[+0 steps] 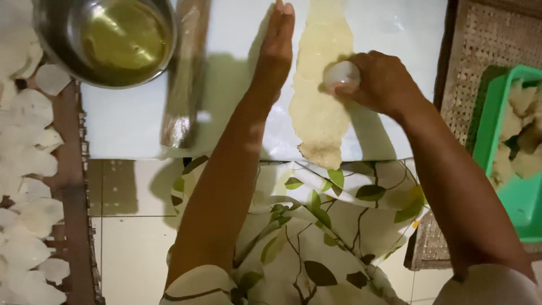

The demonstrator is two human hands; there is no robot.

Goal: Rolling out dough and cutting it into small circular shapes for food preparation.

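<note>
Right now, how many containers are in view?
2. A metal bowl holding yellowish liquid sits top left beside the rolling pin. A green tray with dough pieces sits at the right edge, partly cut off by the frame. Others may lie out of view.

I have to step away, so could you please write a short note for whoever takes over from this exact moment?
Left hand: open, flat on the white board beside the dough strip.
Right hand: shut on a small round cutter, pressed onto the strip.
Roller and oil bowl lie left of the strip; green tray with dough pieces at right; cut rounds laid out at far left.
Done: dough rolled thin, many rounds cut.
Left: the strip looks mostly uncut.
</note>
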